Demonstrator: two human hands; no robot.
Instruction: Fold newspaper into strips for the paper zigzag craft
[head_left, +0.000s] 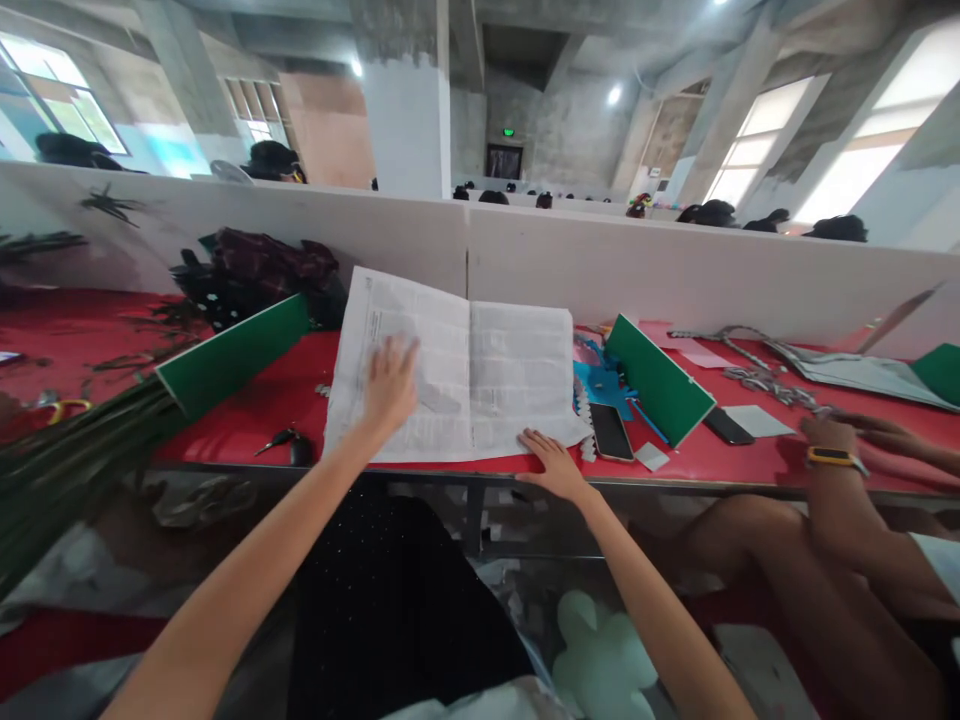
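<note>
An opened newspaper point(495, 370) lies spread on the red table point(255, 410), creased down its middle. My left hand point(390, 385) rests flat on its left page, fingers stretched out. My right hand point(553, 462) lies flat on the paper's lower right corner at the table's front edge, fingers apart. Neither hand holds anything.
A green board point(232, 355) leans left of the paper, another green board point(658, 380) to its right. A black phone point(611, 432), blue paper cut-outs point(600, 385) and scissors point(281, 440) lie nearby. A neighbour's hand with a yellow wristband point(832, 455) works at the right. White partition point(600, 265) behind.
</note>
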